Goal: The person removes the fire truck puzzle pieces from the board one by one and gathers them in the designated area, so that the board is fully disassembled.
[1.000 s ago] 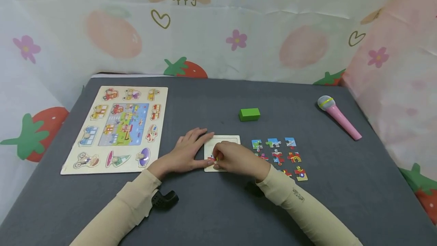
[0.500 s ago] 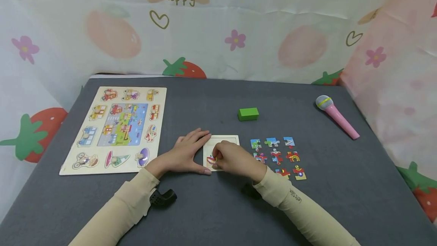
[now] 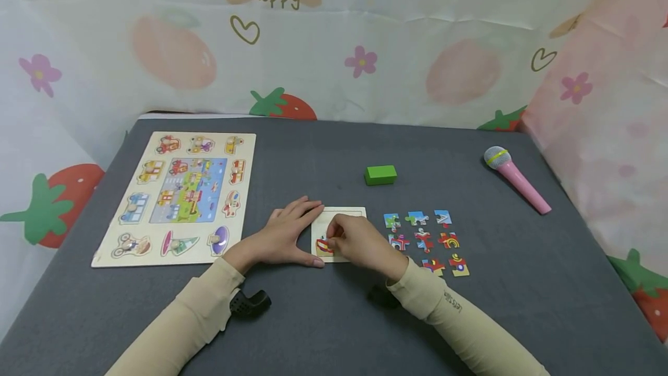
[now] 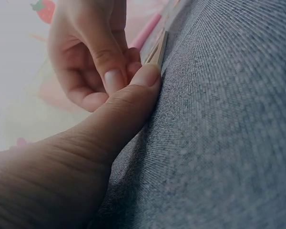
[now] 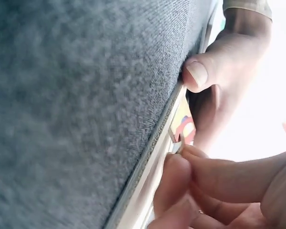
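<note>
In the head view a small pale puzzle tray (image 3: 344, 212) lies mid-table. My left hand (image 3: 284, 239) rests against its left side with the fingers straight, the fingertips at the far corner and the thumb at the near corner. A red and yellow puzzle piece (image 3: 323, 246) lies at the tray's near left corner. Over it, my right hand (image 3: 360, 244) has thumb and fingers together, and the right wrist view shows them pinching the piece (image 5: 178, 141) by its edge. To the right are several loose puzzle pieces (image 3: 424, 239), set out in rows; my right sleeve partly covers the nearest.
A large wooden picture board (image 3: 125, 179) with vehicle shapes lies at the left. Behind the tray sits a green block (image 3: 381, 175). A pink toy microphone (image 3: 516, 180) lies at the far right. Patterned cloth (image 3: 386, 28) hangs behind the grey table (image 3: 292, 329).
My left thumb has drawn slightly back from the corner piece. My right fingers have shifted a little, leaving more of that piece in sight. The loose pieces have not moved.
</note>
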A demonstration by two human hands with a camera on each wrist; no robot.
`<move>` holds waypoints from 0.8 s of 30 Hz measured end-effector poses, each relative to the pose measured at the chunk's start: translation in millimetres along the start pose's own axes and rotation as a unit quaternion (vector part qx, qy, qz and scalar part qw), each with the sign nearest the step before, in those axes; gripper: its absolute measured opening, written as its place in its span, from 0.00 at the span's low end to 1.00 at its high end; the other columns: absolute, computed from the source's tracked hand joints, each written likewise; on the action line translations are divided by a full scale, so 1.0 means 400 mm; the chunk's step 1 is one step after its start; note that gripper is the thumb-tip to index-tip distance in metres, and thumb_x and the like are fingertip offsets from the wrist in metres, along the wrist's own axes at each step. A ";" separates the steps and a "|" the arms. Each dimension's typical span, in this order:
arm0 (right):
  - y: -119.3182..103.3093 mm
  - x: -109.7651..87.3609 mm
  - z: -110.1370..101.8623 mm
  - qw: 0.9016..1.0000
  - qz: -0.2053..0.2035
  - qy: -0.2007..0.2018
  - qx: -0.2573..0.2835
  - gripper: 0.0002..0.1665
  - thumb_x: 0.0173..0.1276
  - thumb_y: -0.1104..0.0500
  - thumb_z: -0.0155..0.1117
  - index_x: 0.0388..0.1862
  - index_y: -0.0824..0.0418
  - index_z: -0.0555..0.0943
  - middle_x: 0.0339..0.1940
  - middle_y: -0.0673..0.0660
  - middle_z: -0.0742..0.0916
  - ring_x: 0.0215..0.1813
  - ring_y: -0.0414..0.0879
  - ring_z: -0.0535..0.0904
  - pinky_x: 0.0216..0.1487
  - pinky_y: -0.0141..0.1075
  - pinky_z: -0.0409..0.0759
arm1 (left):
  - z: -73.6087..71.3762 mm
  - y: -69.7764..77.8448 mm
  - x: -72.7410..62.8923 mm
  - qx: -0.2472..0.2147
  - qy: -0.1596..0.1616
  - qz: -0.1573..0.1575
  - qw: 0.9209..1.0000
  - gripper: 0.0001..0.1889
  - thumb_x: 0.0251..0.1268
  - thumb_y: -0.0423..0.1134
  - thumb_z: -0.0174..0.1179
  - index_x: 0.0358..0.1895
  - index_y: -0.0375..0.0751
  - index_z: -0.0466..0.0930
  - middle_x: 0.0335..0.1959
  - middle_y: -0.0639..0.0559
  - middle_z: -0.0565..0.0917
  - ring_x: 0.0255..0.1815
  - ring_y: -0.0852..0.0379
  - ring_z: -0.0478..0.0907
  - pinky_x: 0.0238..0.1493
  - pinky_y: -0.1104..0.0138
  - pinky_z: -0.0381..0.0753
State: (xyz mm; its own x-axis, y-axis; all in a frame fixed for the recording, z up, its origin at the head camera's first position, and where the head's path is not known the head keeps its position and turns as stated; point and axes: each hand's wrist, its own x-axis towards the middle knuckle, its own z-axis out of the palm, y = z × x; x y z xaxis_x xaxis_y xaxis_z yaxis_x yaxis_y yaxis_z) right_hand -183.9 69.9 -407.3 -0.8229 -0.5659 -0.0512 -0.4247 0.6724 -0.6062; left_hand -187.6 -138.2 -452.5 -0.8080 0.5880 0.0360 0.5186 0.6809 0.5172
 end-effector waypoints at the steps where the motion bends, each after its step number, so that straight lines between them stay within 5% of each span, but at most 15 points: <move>1: 0.000 0.000 -0.003 1.000 0.002 0.000 0.003 0.03 0.62 0.66 0.66 0.31 0.60 0.79 0.26 0.50 0.82 0.28 0.39 0.74 0.32 0.31 0.72 | -0.001 0.000 0.000 0.001 0.000 0.000 1.000 0.56 0.46 0.66 0.68 0.76 0.42 0.52 0.76 0.48 0.55 0.78 0.45 0.43 0.63 0.45 0.54; 12: 0.071 -0.064 -0.100 0.994 0.099 0.007 0.056 0.03 0.64 0.63 0.66 0.33 0.58 0.80 0.30 0.51 0.84 0.28 0.42 0.77 0.30 0.35 0.75 | -0.002 0.004 0.000 0.008 -0.021 -0.002 1.000 0.56 0.48 0.67 0.66 0.76 0.43 0.49 0.77 0.47 0.52 0.78 0.44 0.40 0.64 0.45 0.53; 24: 0.161 -0.203 -0.176 0.988 0.121 -0.051 0.077 0.02 0.66 0.66 0.63 0.33 0.63 0.78 0.25 0.54 0.81 0.25 0.45 0.74 0.28 0.38 0.73 | -0.007 0.005 -0.001 0.010 -0.026 -0.006 1.000 0.56 0.49 0.68 0.65 0.77 0.44 0.48 0.77 0.48 0.50 0.78 0.44 0.39 0.64 0.45 0.52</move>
State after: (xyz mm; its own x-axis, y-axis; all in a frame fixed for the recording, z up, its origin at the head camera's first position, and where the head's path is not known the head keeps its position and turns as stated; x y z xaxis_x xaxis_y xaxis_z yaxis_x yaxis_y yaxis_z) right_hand -171.1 192.6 -386.1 -0.8476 -0.4482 -0.2842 -0.1517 0.7178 -0.6795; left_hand -187.1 -138.3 -449.2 -0.7988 0.6015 -0.0141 0.5150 0.6957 0.5008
